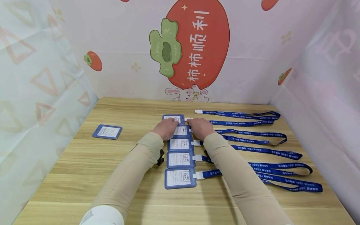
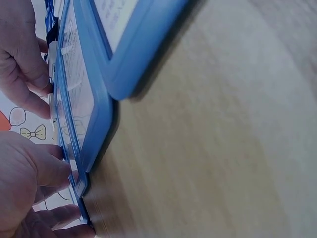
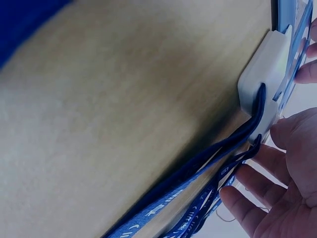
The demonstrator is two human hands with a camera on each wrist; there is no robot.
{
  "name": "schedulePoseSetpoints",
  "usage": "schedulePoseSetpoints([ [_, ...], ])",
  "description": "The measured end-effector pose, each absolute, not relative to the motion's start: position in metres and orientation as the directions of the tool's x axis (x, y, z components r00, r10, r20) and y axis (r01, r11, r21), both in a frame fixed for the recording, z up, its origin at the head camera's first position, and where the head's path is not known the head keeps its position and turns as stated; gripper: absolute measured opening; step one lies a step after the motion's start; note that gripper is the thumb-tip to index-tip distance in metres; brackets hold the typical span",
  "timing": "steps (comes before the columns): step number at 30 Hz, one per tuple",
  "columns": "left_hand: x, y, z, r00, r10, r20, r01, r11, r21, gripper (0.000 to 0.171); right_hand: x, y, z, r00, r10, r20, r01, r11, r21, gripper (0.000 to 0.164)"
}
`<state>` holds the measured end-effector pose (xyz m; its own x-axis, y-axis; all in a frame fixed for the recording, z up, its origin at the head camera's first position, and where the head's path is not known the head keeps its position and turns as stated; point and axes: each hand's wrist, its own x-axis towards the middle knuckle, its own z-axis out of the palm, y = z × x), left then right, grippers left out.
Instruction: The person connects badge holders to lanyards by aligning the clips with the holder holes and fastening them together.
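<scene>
Several blue-framed ID card holders lie in a column mid-table. My left hand (image 1: 166,128) grips the farthest card holder (image 1: 170,117), its fingers over the near side. At that holder's right end, my right hand (image 1: 201,128) pinches the white clip (image 1: 188,119) of a blue lanyard (image 1: 242,123); the hand covers part of the clip. The second card holder (image 1: 182,130) lies just under both hands. Nearer card holders (image 1: 180,158) have white clips (image 1: 198,158) at their right ends. In the right wrist view, the right hand's fingers (image 3: 265,183) are beside the lanyard straps.
A lone card holder (image 1: 107,132) lies at the table's left. One lanyard (image 1: 239,115) at the back right has its white clip (image 1: 198,111) free of any holder. More lanyards (image 1: 270,152) stretch rightward. A printed cloth backdrop (image 1: 123,40) stands behind the wooden table (image 1: 76,168).
</scene>
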<state>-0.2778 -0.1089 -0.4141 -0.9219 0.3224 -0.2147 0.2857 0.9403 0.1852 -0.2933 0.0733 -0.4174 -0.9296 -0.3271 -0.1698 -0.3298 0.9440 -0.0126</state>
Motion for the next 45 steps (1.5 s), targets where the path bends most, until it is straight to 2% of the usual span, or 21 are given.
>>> schedulePoseSetpoints([
  [9, -0.2777, -0.1082, -0.4147, -0.918, 0.335, -0.211, 0.295, 0.935, 0.198, 0.050, -0.2935, 0.0737, -0.4181, -0.932, -0.318, -0.173, -0.321, 0.947, -0.012, 0.043],
  [16, -0.2753, -0.1086, -0.4134, -0.923, 0.308, -0.229, 0.252, 0.937, 0.243, 0.052, -0.2932, 0.0738, -0.4186, -0.932, -0.314, -0.183, -0.315, 0.949, -0.023, 0.042],
  [37, -0.2770, -0.1067, -0.4119, -0.909, 0.346, -0.232, 0.313, 0.935, 0.167, 0.051, -0.2913, 0.0683, -0.4191, -0.943, -0.272, -0.190, -0.275, 0.961, -0.007, 0.044],
  [45, -0.2782, -0.1071, -0.4120, -0.908, 0.356, -0.220, 0.328, 0.932, 0.152, 0.050, -0.2893, 0.0663, -0.4139, -0.947, -0.240, -0.216, -0.233, 0.971, -0.058, 0.044],
])
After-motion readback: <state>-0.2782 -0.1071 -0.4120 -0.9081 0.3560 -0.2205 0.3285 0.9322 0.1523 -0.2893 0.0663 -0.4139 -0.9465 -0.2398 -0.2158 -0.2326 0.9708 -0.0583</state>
